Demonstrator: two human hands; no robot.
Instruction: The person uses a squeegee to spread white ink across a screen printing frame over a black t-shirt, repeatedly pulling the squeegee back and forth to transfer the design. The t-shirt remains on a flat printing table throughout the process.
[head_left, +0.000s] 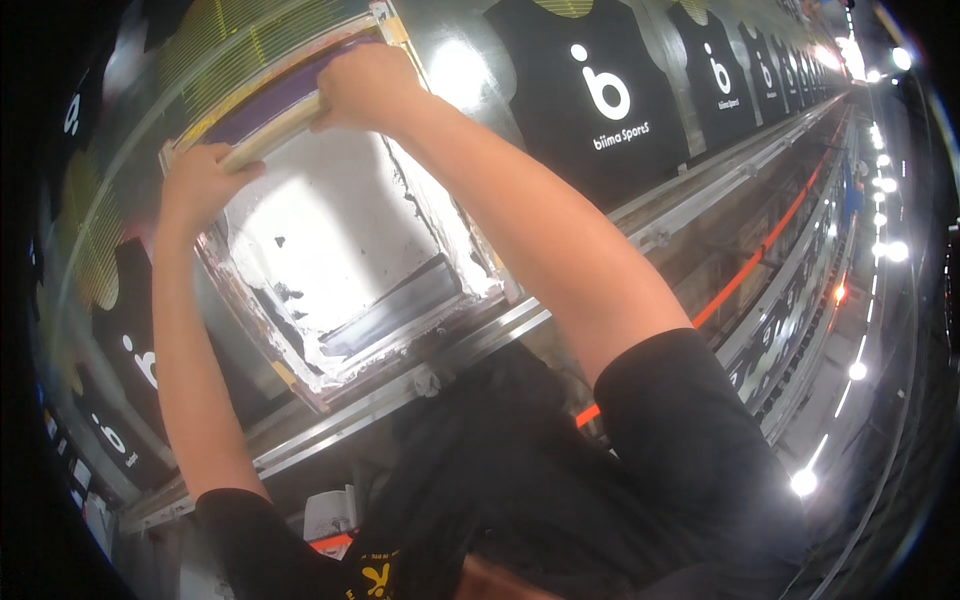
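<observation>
Both my hands grip a squeegee [278, 134] by its pale bar, which lies across the far part of a screen-printing frame [452, 225]. My left hand [208, 182] is closed round the bar's left end, thumb on the near side. Farther up and to the right, my right hand [368, 88] has its fingers wrapped over the other end. White ink [310, 235] covers the mesh on the near side of the squeegee and crusts the frame's inner edges. A purple strip [265, 108] shows beyond the bar. The squeegee's lower edge is hidden.
Black shirt panels [590, 85] with white prints lie in a long row on the table to the right, and more [130, 350] on the left. A metal rail [400, 388] runs along the near table edge. An orange-red strip [760, 255] stretches away at right.
</observation>
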